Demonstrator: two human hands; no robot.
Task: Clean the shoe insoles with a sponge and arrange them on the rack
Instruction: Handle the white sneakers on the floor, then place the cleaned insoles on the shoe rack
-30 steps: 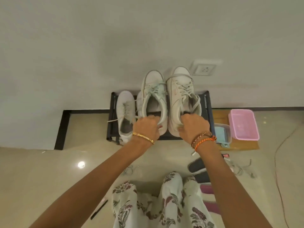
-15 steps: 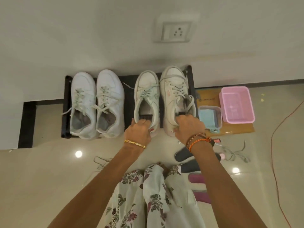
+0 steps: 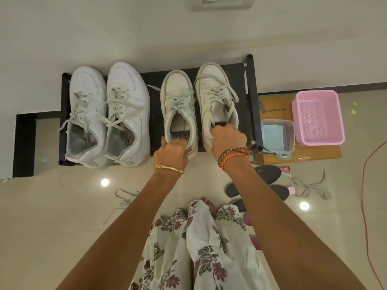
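Insoles (image 3: 270, 173), dark and flat, lie loose on the glossy tiled floor just right of the person's right forearm, several overlapping, with pink ones partly hidden lower down. Judged by their thin, tapered outlines they should be light and floppy, bending under their own weight, so taking one at the broad middle or pinching it near the heel end would likely keep it from folding. Their upper faces look matte, probably fabric, and would grip a damp sponge rather than slide.

On the black metal rack (image 3: 252, 101) against the wall stand four white lace-up sneakers. The left hand (image 3: 170, 152) has its fingers curled over the heel rim of the third shoe (image 3: 179, 109), while the right hand (image 3: 228, 138) grips the heel collar of the rightmost shoe (image 3: 216, 101), fingertips tucked inside and out of sight. Both shoes rest on the rack.

Beside the rack, on a sheet of brown cardboard (image 3: 301, 152), sit a clear plastic tub (image 3: 291, 132) holding something pale blue, possibly the sponge or a cloth, and a perforated pink basket (image 3: 318, 117). Stray laces trail across the floor.
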